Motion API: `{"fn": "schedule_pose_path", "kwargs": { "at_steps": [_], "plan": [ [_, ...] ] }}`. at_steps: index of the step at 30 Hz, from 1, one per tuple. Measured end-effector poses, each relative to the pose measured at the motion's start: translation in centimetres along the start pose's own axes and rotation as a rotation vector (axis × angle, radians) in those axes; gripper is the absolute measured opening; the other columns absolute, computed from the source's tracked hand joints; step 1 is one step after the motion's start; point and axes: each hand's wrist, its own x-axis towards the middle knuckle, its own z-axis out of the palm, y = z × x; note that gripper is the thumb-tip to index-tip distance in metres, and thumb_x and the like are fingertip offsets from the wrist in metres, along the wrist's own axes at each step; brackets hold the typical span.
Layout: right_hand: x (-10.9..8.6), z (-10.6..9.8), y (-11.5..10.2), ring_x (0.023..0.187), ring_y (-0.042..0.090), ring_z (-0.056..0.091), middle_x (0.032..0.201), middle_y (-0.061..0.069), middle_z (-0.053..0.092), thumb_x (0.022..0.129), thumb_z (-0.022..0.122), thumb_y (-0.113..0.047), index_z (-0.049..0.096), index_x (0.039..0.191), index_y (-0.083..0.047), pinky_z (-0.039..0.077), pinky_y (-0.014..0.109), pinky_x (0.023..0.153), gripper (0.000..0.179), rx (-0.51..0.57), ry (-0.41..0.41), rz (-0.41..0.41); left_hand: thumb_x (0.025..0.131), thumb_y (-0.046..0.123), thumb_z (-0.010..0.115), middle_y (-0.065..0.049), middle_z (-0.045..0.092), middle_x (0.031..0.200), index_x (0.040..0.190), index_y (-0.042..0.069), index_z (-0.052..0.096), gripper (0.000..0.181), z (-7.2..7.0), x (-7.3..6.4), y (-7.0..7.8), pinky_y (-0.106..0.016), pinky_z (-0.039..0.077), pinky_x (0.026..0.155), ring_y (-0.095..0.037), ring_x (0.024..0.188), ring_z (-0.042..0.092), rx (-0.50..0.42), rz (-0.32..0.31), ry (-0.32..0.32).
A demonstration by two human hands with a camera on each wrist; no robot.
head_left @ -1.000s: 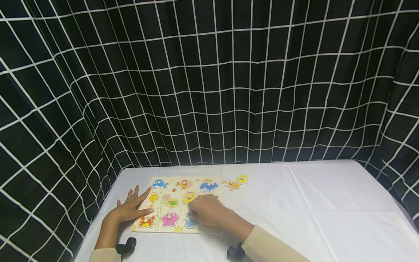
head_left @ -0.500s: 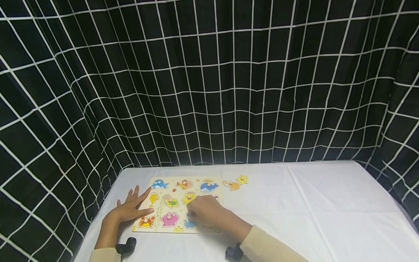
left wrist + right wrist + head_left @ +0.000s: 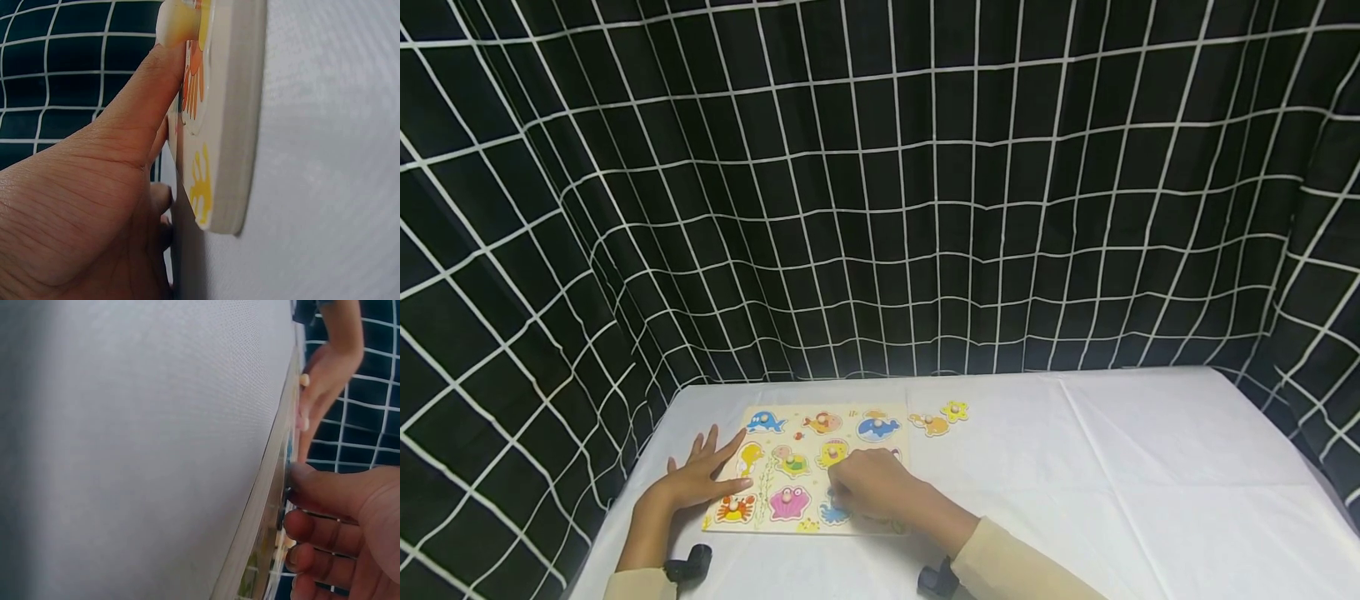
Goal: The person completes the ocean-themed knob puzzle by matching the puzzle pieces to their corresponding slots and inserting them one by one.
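Note:
A cream peg-puzzle board (image 3: 778, 529) with sea-animal pieces lies on the white tabletop. My left hand (image 3: 696, 482) rests with spread, straight fingers over its left edge, the thumb close to the red crab piece (image 3: 735, 507). In the left wrist view that thumb lies along the board beside the crab's knob (image 3: 178, 24). Near the board's front right, my right hand (image 3: 876, 483) pinches a blue puzzle piece (image 3: 834, 512) from above, its curled fingers covering the knob. The right wrist view shows thumb (image 3: 325, 487) and fingertips down at the board's surface. The board's lower right is partly hidden by this hand.
An orange puzzle piece (image 3: 931, 425) and a yellow star-shaped piece (image 3: 956, 410) lie together off the board's back right corner. Pink shell (image 3: 789, 503), turtle (image 3: 791, 460) and blue whale (image 3: 878, 427) pieces sit on the board. A black gridded curtain (image 3: 955, 208) surrounds the table.
My right hand has shifted very slightly left and the blue puzzle piece under it has moved a touch toward the front. My left hand has stayed still.

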Motion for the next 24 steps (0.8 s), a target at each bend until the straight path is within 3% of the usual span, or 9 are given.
{"fn": "schedule_pose_path", "kwargs": {
  "at_steps": [12, 17, 24],
  "plan": [
    [-0.5, -0.4, 0.7, 0.072, 0.002, 0.061, 0.079, -0.015, 0.070, 0.088, 0.079, -0.037, 0.076, 0.092, -0.025, 0.052, 0.025, 0.073, 0.013, 0.048, 0.014, 0.019, 0.073, 0.079, 0.068, -0.025, -0.002, 0.167, 0.161, 0.025, 0.027, 0.111, 0.2, 0.1, 0.1, -0.077, -0.019, 0.104, -0.048, 0.152, -0.011, 0.003, -0.006, 0.006],
    [-0.8, -1.0, 1.5, 0.075, 0.005, 0.062, 0.083, -0.014, 0.070, 0.091, 0.076, -0.031, 0.077, 0.096, -0.024, 0.052, 0.026, 0.073, 0.008, 0.078, 0.045, 0.041, 0.073, 0.079, 0.068, -0.026, -0.002, 0.167, 0.161, 0.024, 0.027, 0.111, 0.2, 0.1, 0.2, -0.077, -0.020, 0.104, -0.048, 0.152, -0.011, -0.002, -0.006, 0.007],
    [-1.1, -1.9, 3.0, 0.066, 0.005, 0.054, 0.073, -0.014, 0.063, 0.091, 0.075, -0.029, 0.075, 0.092, -0.023, 0.046, 0.024, 0.062, 0.006, 0.061, 0.102, 0.039, 0.072, 0.079, 0.068, -0.026, -0.003, 0.167, 0.161, 0.023, 0.027, 0.112, 0.1, 0.1, 0.2, -0.077, -0.020, 0.104, -0.049, 0.152, -0.011, -0.002, -0.011, 0.002]
  ]
}}
